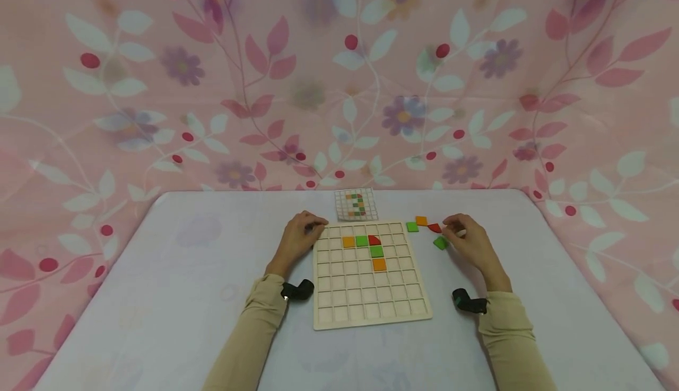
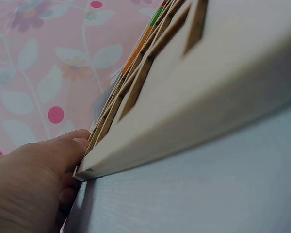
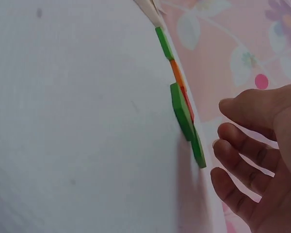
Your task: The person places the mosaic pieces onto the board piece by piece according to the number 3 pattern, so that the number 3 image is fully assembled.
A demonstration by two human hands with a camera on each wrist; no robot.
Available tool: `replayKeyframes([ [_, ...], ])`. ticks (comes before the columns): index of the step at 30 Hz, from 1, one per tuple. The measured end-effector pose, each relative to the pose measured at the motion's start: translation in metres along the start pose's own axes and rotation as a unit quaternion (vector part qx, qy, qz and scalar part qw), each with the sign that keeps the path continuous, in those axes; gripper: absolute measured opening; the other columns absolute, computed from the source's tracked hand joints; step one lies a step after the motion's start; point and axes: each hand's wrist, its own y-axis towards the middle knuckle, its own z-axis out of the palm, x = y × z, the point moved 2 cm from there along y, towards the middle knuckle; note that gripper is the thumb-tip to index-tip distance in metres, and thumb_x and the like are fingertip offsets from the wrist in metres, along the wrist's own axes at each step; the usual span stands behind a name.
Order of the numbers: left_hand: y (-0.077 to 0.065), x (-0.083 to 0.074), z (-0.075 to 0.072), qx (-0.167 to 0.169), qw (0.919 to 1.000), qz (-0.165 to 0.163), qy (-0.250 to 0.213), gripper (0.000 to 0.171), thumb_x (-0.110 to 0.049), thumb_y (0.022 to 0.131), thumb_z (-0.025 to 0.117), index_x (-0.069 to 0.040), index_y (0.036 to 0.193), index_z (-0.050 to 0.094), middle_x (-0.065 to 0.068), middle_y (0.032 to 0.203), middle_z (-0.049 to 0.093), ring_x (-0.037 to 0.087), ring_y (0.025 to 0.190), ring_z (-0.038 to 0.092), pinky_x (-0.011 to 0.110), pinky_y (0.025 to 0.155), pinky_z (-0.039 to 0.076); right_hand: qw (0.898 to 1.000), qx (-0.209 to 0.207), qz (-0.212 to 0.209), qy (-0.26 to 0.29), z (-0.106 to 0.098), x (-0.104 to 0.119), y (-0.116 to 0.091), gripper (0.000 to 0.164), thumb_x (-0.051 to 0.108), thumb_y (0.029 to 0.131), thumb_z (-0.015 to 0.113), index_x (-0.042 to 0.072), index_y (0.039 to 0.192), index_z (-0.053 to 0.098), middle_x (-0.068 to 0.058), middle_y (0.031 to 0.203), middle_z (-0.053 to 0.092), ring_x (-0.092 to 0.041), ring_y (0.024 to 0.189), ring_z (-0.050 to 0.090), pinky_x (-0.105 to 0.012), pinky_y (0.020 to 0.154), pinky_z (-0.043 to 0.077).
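Note:
A pale wooden grid board [image 1: 366,320] lies on the table. Set in its squares are orange tiles [image 1: 348,242], green tiles [image 1: 362,241] and one red tile with a rounded corner [image 1: 374,240]. At the board's far left corner, my left hand [image 1: 299,236] holds the edge, thumb against it and other fingers curled beside it in the left wrist view. My right hand [image 1: 471,240] hovers beside loose tiles, its fingers loosely bent and apart with nothing between them. Those tiles include green [image 1: 441,242], orange [image 1: 421,221] and red [image 1: 434,228] pieces; the right wrist view shows them edge-on.
Behind the board lies a card [image 1: 356,204] printed with a grid of coloured squares. A white cloth covers the table [image 1: 185,296]. Pink floral fabric [image 1: 339,84] hangs behind it and at both sides. Each wrist wears a black camera [image 1: 469,301].

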Motion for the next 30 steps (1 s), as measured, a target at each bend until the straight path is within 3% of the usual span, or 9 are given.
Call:
replayKeyframes([
  [3,0.002,-0.002,0.001,0.000,1.0000,0.006,0.001,0.013,-0.013,0.089,0.065,-0.013,0.099,0.074,0.006,0.094,0.066,0.019,0.084,0.057,0.035,0.076,0.046,1.000,-0.017,0.006,-0.001,-0.002,-0.007,0.000,0.024,0.011,0.090,0.063,-0.002,0.110,0.059,-0.018,0.103,0.060,-0.028,0.094,0.057,-0.026,0.074,0.048],
  [10,0.002,-0.003,0.000,-0.008,1.0000,0.003,0.003,0.013,-0.013,0.088,0.066,-0.013,0.099,0.074,0.006,0.094,0.066,0.019,0.084,0.057,0.036,0.076,0.046,1.000,-0.014,0.021,0.006,-0.001,-0.014,0.000,0.027,0.012,0.091,0.061,-0.003,0.112,0.058,-0.022,0.111,0.057,-0.034,0.102,0.054,-0.046,0.084,0.047],
  [17,0.000,-0.003,-0.001,-0.002,0.9999,-0.007,0.010,0.013,-0.013,0.088,0.066,-0.013,0.099,0.074,0.005,0.094,0.066,0.019,0.085,0.057,0.036,0.077,0.046,0.999,-0.009,0.034,-0.010,0.003,-0.018,-0.003,0.023,0.013,0.090,0.061,-0.001,0.108,0.062,-0.021,0.111,0.059,-0.032,0.100,0.054,-0.045,0.083,0.044],
  [25,-0.001,-0.002,-0.002,0.001,0.9999,-0.015,0.008,0.014,-0.013,0.089,0.066,-0.013,0.100,0.074,0.006,0.095,0.065,0.020,0.086,0.057,0.036,0.077,0.046,1.000,-0.016,0.000,-0.016,0.006,-0.018,-0.002,0.017,0.006,0.085,0.066,-0.002,0.101,0.066,-0.020,0.105,0.061,-0.032,0.096,0.057,-0.045,0.081,0.045],
  [30,-0.002,-0.002,-0.002,0.003,0.9999,-0.015,0.008,0.014,-0.014,0.089,0.065,-0.013,0.100,0.074,0.006,0.095,0.065,0.020,0.086,0.057,0.036,0.077,0.046,1.000,-0.015,0.000,-0.017,0.007,-0.018,-0.002,0.016,0.004,0.086,0.066,-0.002,0.100,0.065,-0.021,0.105,0.060,-0.034,0.096,0.057,-0.048,0.083,0.046],
])
